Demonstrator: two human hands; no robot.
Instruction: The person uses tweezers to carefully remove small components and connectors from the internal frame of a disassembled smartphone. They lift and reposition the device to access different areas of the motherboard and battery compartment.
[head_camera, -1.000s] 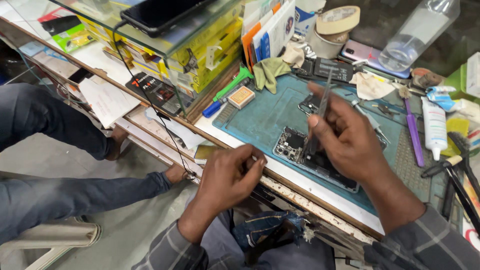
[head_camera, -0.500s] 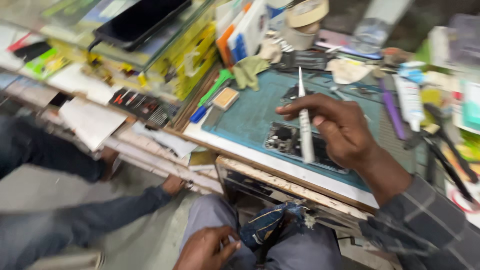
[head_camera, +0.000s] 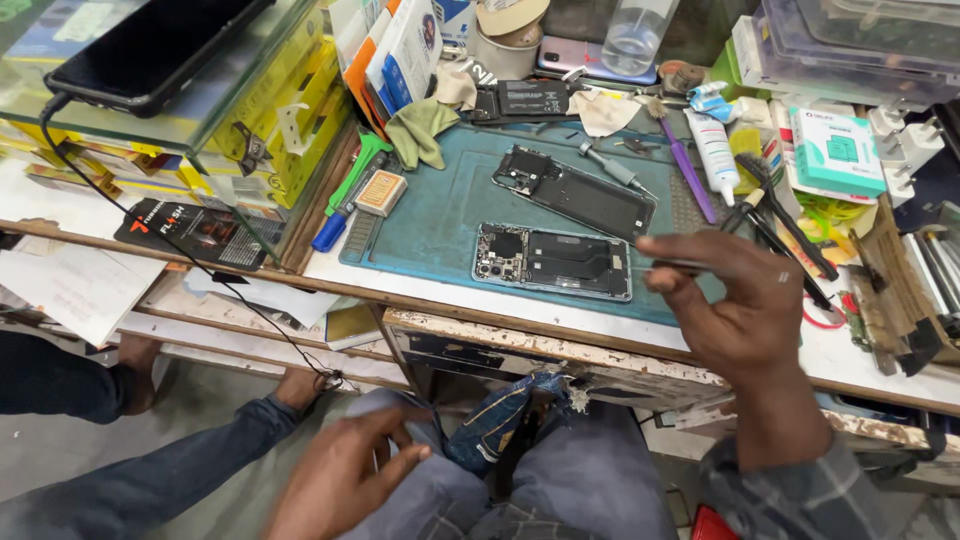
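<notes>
Nearest, over the lap: left hand (head_camera: 345, 475) loosely spread, empty. Further up, right hand (head_camera: 745, 310) pinched on one thin metal tool (head_camera: 672, 266), just beside one opened phone (head_camera: 555, 261) lying flat on green mat (head_camera: 440, 215) atop desk (head_camera: 480, 300). Beyond: second opened phone (head_camera: 575, 192), two brushes.
</notes>
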